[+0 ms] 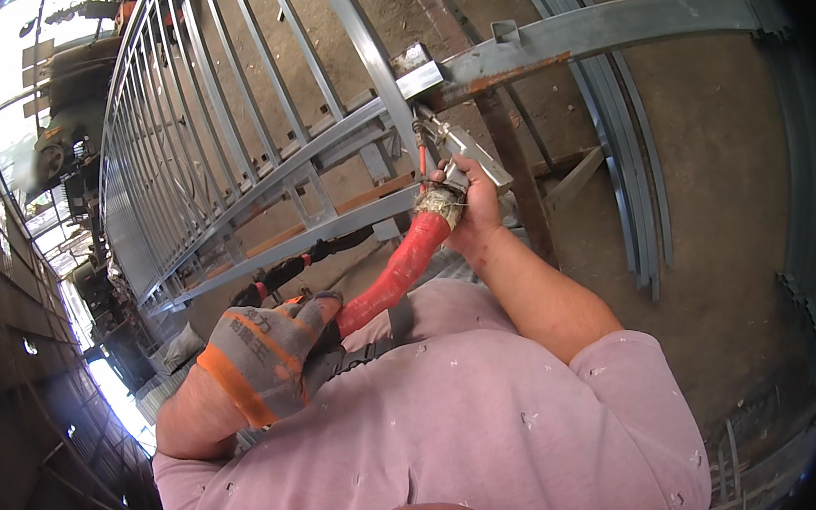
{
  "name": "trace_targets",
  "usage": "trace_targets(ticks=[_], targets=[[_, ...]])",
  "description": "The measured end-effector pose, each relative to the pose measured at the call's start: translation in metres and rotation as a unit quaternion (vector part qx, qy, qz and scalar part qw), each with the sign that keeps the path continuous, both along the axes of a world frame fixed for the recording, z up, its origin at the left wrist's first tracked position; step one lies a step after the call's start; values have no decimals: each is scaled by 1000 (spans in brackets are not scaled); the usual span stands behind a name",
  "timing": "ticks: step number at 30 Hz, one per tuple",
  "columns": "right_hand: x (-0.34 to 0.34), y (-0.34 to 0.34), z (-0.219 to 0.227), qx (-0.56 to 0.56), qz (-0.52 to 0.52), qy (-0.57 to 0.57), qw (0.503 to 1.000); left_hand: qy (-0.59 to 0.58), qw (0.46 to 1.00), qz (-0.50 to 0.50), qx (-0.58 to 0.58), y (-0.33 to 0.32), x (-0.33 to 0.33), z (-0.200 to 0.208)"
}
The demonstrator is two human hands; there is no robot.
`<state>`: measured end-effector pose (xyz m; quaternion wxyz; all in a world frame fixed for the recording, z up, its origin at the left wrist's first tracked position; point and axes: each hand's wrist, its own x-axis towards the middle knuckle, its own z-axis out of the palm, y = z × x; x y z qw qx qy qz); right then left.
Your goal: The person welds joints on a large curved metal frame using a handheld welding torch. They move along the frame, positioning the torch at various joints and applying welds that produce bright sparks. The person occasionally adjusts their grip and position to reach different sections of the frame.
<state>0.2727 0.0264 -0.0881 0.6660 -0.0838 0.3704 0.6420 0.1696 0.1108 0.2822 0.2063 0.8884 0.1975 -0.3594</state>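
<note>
A long red tube-like tool (396, 272) runs slantwise in front of my chest, and I cannot make out its exact kind. My left hand (267, 340), in a grey and orange work glove, is closed around its dark rear end. At the far end a frayed, straw-coloured wrap (437, 204) circles the tool below a silver metal head. My bare right hand (477, 207) grips that head, partly hiding it. A flat pale metal piece (480, 155) sticks out beyond my right fingers, close to the grey metal railing (316, 219).
The barred railing curves away to the left. A grey curved beam (615, 29) on a rusty stand (512, 156) extends right. Long steel strips (629, 169) lie on the brown floor (709, 179). A black cable with red bands (302, 261) hangs beside my left hand.
</note>
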Motion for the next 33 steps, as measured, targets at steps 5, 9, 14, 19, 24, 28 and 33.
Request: trace_targets(ticks=[5,9,14,19,24,28,33], targets=[[4,2,1,4,0,3,1000,-15,1000,-2,-9,5,13,1],[4,3,0,1,-5,24,1000,-10,1000,-4,-7,8,18,3],[3,4,-4,8,-21,42,999,20,1000,-4,3,11,26,7],[2,4,-4,22,-11,41,999,43,999,11,17,11,36,15],[6,4,-1,29,-8,65,997,36,999,17,-7,16,48,18],[6,4,-1,35,-13,75,996,31,999,14,-4,19,51,20],[6,5,-1,34,-12,80,996,47,999,11,1,21,57,24]])
